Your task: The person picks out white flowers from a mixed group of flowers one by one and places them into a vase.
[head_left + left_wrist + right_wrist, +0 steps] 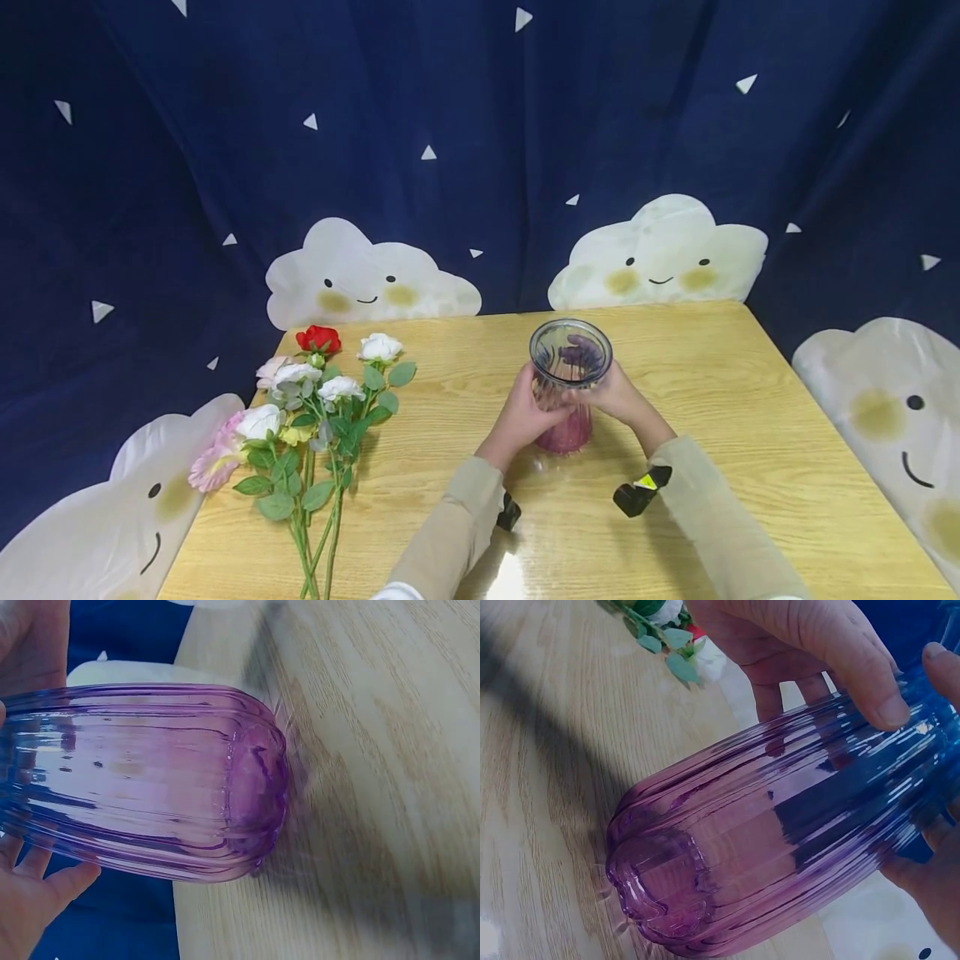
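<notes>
A ribbed glass vase (pixel 567 431), blue at the rim and purple-pink toward its base, stands on the wooden table right of the middle. My left hand (pixel 531 410) grips its left side below the rim, thumb across the front. From the right, my right hand (pixel 617 395) holds the same upper part, and its far fingers show through the glass. In the left wrist view the scalloped base of the vase (pixel 187 780) is right at the tabletop. The right wrist view shows both hands around the upper body of the vase (pixel 742 855).
Artificial flowers lie at the table's left: a red rose (pixel 318 339), several white roses (pixel 380 347) and a pink flower (pixel 216 457), their green stems (pixel 335 533) pointing toward the front edge. A dark blue curtain (pixel 480 100) with cloud faces hangs behind the wooden table (pixel 720 375).
</notes>
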Available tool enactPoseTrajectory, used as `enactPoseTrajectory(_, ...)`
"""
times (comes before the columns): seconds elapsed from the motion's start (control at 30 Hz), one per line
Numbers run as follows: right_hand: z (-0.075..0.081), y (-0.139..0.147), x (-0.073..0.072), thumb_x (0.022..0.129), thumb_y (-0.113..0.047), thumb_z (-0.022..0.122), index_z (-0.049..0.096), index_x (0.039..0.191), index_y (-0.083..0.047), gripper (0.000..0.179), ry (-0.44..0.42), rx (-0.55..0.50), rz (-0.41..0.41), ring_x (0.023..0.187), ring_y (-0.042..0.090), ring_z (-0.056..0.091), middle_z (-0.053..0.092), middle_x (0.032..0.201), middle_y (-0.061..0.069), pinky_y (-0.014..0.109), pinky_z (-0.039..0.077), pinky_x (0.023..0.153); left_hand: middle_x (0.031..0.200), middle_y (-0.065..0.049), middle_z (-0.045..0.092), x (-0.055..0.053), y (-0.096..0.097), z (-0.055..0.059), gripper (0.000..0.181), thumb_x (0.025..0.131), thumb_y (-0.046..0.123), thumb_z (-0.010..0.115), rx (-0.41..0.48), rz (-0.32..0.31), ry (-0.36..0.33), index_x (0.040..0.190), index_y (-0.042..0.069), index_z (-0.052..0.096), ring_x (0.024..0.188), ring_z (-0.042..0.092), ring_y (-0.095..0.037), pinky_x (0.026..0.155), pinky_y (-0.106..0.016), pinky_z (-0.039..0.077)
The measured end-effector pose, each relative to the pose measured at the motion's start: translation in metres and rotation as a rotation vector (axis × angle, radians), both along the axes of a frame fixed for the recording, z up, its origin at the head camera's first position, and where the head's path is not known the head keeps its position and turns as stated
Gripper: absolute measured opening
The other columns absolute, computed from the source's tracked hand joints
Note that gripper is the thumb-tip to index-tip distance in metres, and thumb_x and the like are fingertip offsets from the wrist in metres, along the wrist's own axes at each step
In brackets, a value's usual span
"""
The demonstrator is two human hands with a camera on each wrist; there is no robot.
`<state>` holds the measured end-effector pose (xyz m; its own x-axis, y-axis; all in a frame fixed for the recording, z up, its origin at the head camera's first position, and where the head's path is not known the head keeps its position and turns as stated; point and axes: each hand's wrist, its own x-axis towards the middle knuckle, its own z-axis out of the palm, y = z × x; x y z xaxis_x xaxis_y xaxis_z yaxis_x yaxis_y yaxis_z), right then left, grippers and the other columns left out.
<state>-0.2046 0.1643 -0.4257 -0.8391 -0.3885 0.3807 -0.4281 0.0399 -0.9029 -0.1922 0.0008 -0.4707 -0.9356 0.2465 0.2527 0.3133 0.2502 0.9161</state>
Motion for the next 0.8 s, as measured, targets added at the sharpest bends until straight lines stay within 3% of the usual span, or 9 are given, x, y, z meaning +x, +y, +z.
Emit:
enactPoseTrajectory(0.27, -0.001, 0.0, 0.004, 0.062, 0.023, 0.064, 0.027, 0.126, 0.016, 0.074, -0.012, 0.014, 0.009, 0.108, 0.052, 0.038, 0.043, 0.117, 0.037, 0.047, 0.036, 0.092, 0.124, -0.005, 0.043, 0.003, -0.001, -0.001, 0.075, 0.069, 0.017, 0.077, -0.02, -0.001, 0.049, 0.13, 0.011, 0.033, 0.115, 0.041, -0.016, 0.099, -0.035, 0.031)
enactPoseTrajectory(0.53, -0.004, -0.002, 0.003, 0.061, 0.024, 0.062, 0.026, 0.125, 0.018, 0.074, 0.02, -0.018, 0.04, 0.106, 0.053, 0.039, 0.042, 0.115, 0.04, 0.034, 0.043, 0.088, 0.129, -0.003, 0.039, 0.006, -0.005, -0.001, 0.081, 0.07, 0.02, 0.077, -0.048, -0.013, 0.011, 0.135, 0.015, 0.029, 0.118, 0.038, -0.014, 0.1, -0.035, 0.029)
enactPoseTrajectory(0.8, -0.021, 0.004, -0.009, 0.059, 0.025, 0.063, 0.028, 0.126, 0.017, 0.076, 0.084, -0.054, 0.064, 0.106, 0.022, 0.052, 0.043, 0.112, 0.041, 0.025, 0.044, 0.086, 0.136, -0.002, 0.036, 0.017, -0.031, -0.002, 0.088, 0.073, 0.037, 0.072, -0.227, 0.055, -0.055, 0.141, 0.016, 0.021, 0.124, 0.034, -0.018, 0.097, -0.042, 0.032)
